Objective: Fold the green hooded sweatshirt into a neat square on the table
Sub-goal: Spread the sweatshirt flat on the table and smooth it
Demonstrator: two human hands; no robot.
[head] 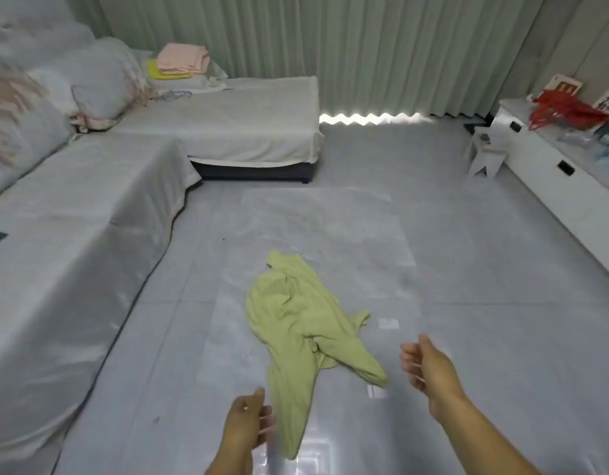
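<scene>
The green hooded sweatshirt [296, 323] lies crumpled on a clear plastic sheet [364, 241] spread over the grey floor, one sleeve stretched toward me and another pointing right. My left hand [248, 423] hovers just left of the near sleeve, fingers loosely curled and apart, holding nothing. My right hand [424, 365] hangs to the right of the sweatshirt, about a hand's width from the right sleeve end, fingers curled and empty.
A sofa covered in white sheets [73, 234] runs along the left and back. Folded pink and yellow clothes [179, 63] sit on it. A white low cabinet [553, 166] with red hangers [563, 108] stands at right. Curtains [364, 46] hang behind.
</scene>
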